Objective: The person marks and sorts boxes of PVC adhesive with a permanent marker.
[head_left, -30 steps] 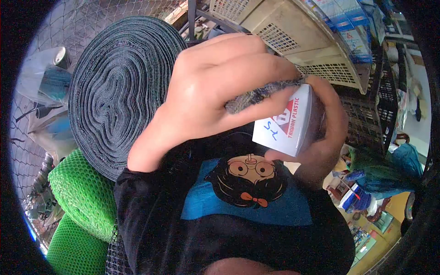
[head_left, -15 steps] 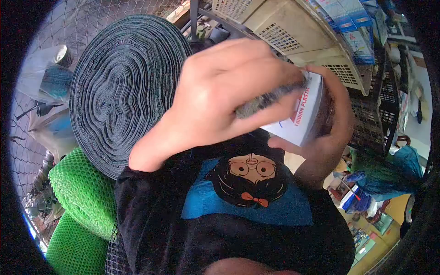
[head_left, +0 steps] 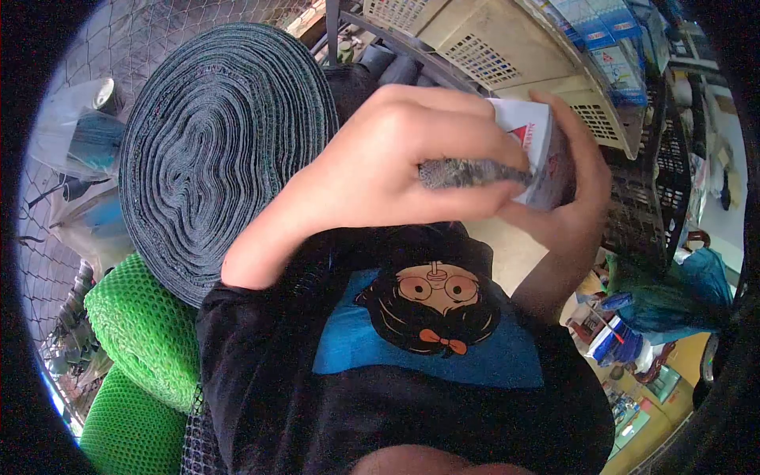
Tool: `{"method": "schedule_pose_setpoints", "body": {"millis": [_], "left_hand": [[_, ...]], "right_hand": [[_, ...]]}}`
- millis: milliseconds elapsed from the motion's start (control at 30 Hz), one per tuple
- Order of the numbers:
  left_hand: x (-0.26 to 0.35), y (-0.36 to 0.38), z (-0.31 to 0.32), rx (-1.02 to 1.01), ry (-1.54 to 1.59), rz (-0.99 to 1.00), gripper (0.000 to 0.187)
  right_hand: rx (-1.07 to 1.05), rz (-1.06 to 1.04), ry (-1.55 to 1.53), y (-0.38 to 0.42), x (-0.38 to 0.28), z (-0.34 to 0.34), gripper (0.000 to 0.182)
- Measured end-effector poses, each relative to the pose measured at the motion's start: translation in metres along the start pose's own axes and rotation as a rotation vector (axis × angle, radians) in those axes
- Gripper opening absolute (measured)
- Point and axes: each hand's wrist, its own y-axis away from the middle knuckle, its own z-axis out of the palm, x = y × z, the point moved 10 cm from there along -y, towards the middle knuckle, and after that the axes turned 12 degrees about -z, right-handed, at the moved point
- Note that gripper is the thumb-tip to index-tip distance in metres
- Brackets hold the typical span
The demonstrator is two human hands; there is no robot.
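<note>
My left hand (head_left: 412,150) is closed round a crumpled grey mesh piece (head_left: 467,173), which shows between thumb and fingers. Its fingertips reach the near side of a white-labelled item (head_left: 541,134) with red print and a red triangle. My right hand (head_left: 582,182) curves round the far side of that item, thumb below and fingers above, gripping it. The item's dark side, between label and palm, is blurred. Both hands are held up in front of my black shirt (head_left: 277,356).
A big dark mesh roll (head_left: 222,158) stands at the left, with green mesh rolls (head_left: 142,332) below it. Beige crates (head_left: 507,47), blue-and-white packets (head_left: 613,63) and a black crate (head_left: 649,190) are at the upper right. A teal net bag (head_left: 689,293) lies at the right.
The labelled item has moved up a little and turned, so the red triangle shows more. My left hand has shifted slightly lower, with the mesh piece still in it.
</note>
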Motion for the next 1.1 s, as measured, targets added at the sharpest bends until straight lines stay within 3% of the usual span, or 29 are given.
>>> {"method": "schedule_pose_setpoints", "body": {"millis": [133, 333, 567, 767, 933, 1100], "left_hand": [[-0.003, 0.000, 0.006, -0.088, 0.070, 0.002, 0.019], [-0.007, -0.004, -0.013, 0.103, -0.109, -0.018, 0.018], [-0.005, -0.001, -0.003, 0.008, -0.078, -0.023, 0.018], [0.000, -0.002, -0.012, 0.131, -0.144, -0.071, 0.018], [0.010, 0.004, -0.007, 0.174, -0.175, 0.000, 0.021], [0.018, 0.008, -0.009, 0.230, -0.413, 0.077, 0.021]], "right_hand": [[-0.020, 0.007, 0.028, 0.001, 0.001, -0.006, 0.094], [-0.093, 0.022, -0.055, 0.003, -0.008, 0.004, 0.103], [-0.104, -0.007, -0.014, 0.003, -0.008, 0.000, 0.106], [-0.097, 0.063, -0.057, 0.005, -0.011, -0.003, 0.105], [-0.101, 0.144, -0.119, 0.010, -0.008, -0.004, 0.105], [-0.114, -0.085, 0.087, -0.003, -0.033, -0.005, 0.110]]}}
